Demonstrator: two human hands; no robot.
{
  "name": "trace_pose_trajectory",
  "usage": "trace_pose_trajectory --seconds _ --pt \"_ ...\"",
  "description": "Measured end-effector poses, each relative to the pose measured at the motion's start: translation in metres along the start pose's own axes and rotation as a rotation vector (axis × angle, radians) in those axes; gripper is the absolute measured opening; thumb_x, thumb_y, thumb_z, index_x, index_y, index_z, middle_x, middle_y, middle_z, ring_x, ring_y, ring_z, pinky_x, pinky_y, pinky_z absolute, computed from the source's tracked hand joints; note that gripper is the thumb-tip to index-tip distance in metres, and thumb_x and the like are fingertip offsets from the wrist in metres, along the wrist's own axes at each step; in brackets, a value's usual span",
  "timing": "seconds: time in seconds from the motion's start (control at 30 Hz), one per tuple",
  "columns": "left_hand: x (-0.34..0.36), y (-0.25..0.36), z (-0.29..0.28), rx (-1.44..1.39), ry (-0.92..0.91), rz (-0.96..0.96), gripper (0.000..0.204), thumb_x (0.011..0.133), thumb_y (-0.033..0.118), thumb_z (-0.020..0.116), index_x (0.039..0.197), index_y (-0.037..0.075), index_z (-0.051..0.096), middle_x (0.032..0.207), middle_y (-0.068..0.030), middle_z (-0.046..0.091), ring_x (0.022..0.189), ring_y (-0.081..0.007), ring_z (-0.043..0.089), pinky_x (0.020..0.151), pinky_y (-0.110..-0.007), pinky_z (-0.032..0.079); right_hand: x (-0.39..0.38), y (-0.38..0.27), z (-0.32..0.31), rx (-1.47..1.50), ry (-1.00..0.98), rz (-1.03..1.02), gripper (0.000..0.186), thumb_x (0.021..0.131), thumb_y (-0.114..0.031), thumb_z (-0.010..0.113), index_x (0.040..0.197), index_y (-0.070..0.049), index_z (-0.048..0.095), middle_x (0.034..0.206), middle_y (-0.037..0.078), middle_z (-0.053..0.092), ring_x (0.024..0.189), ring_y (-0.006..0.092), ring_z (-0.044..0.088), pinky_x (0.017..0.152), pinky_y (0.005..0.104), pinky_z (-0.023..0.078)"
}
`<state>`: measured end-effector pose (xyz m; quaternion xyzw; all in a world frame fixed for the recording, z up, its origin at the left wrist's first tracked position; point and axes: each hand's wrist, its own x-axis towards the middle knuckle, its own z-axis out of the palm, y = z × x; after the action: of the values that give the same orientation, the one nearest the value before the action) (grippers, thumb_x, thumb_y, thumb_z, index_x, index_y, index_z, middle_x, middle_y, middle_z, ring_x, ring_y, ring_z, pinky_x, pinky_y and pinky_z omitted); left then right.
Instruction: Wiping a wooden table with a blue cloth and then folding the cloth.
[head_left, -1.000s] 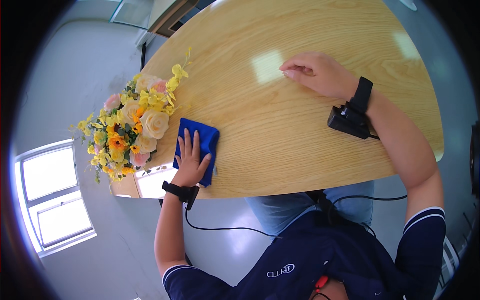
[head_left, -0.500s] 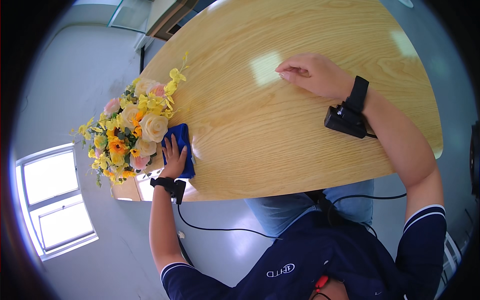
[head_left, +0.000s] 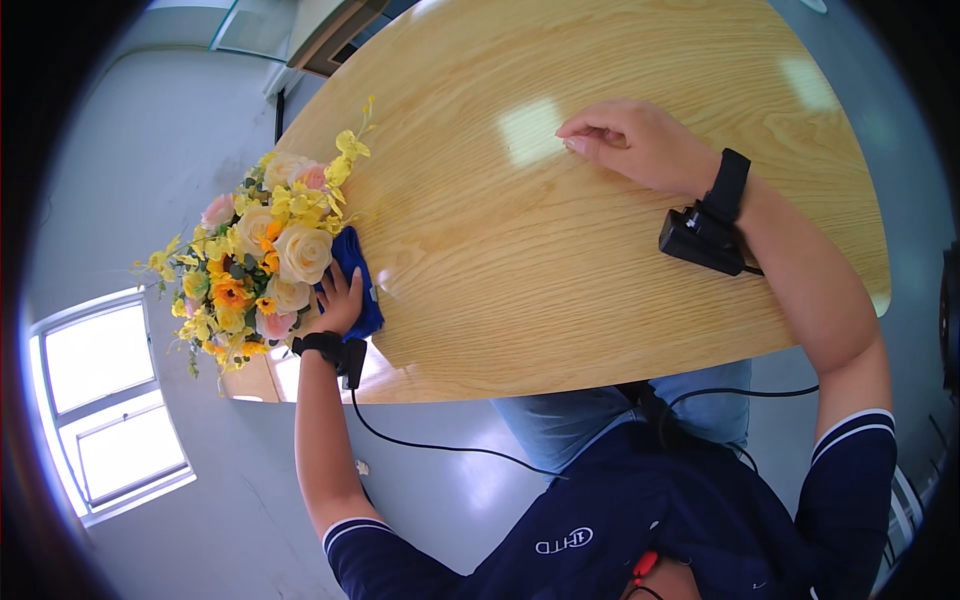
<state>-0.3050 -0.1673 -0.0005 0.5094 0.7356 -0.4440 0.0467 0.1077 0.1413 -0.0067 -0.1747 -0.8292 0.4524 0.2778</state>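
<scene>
My left hand (head_left: 342,302) lies flat on a folded blue cloth (head_left: 368,318), fingers spread, at the left part of the wooden table. The cloth's far end reaches up beside a flower arrangement (head_left: 304,252) of cream and pink roses, orange blooms and yellow sprays. Some petals hang close over my fingertips, partly covering them. Over the far right half of the tabletop my right hand (head_left: 640,145) rests with its fingers curled in and the thumb near them; I see nothing in it.
The wooden table (head_left: 520,290) has a curved far edge. Each wrist wears a black strap with a small box, the right box (head_left: 698,240) being the larger in view. Thin black cables (head_left: 450,452) run from them toward my body. A window (head_left: 110,395) is at the left.
My left hand and the blue cloth have slid slightly left, closer to the flowers. My right hand has shifted a little to the right and away, its fingers still curled.
</scene>
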Motion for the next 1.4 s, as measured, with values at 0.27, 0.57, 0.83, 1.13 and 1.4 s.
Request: trace_pose_trajectory --seconds 0.27,0.57,0.83,1.13,1.4 --pt "0.003 -0.001 -0.004 0.009 0.028 0.018 0.045 0.096 0.012 0.032 0.139 0.005 0.021 0.144 -0.0373 0.014 0.126 -0.0583 0.028 0.094 -0.063 0.037 0.002 -0.001 0.000 -0.015 0.006 0.023 0.022 0.089 -0.025 0.057 0.094 -0.006 0.066 0.076 0.007 0.064 0.068 0.0221 0.058 0.063 0.0334 0.045" --pt "0.010 0.005 -0.020 -0.101 -0.054 0.085 0.045 0.099 0.029 0.031 0.140 0.017 0.021 0.147 -0.0343 -0.001 0.127 -0.0656 -0.003 0.095 -0.076 0.015 0.004 0.003 0.001 -0.052 -0.001 0.018 0.023 0.088 -0.027 0.057 0.093 -0.007 0.066 0.076 0.005 0.064 0.069 0.0203 0.058 0.063 0.0332 0.045" --pt "0.018 0.015 -0.038 0.074 -0.034 0.115 0.045 0.099 0.029 0.030 0.139 0.012 0.019 0.143 -0.0397 0.007 0.121 -0.0696 0.015 0.092 -0.076 0.023 0.004 0.008 0.003 -0.053 0.012 -0.009 0.024 0.089 -0.029 0.057 0.095 -0.008 0.067 0.079 0.005 0.065 0.072 0.0201 0.060 0.064 0.0327 0.046" --pt "0.026 0.021 -0.039 0.012 0.011 0.102 0.045 0.099 0.028 0.029 0.140 0.012 0.019 0.143 -0.0402 0.005 0.120 -0.0711 0.014 0.091 -0.076 0.024 0.004 0.006 0.002 -0.085 0.020 -0.048 0.024 0.089 -0.029 0.056 0.095 -0.009 0.068 0.079 0.006 0.065 0.071 0.0215 0.060 0.063 0.0342 0.046" --pt "0.019 0.033 -0.061 -0.140 -0.026 0.100 0.046 0.100 0.030 0.027 0.141 0.013 0.018 0.144 -0.0382 0.000 0.123 -0.0700 0.004 0.095 -0.075 0.017 0.003 0.005 0.002 -0.079 0.010 -0.025 0.025 0.089 -0.029 0.056 0.096 -0.008 0.067 0.080 0.006 0.065 0.071 0.0222 0.060 0.063 0.0344 0.046"
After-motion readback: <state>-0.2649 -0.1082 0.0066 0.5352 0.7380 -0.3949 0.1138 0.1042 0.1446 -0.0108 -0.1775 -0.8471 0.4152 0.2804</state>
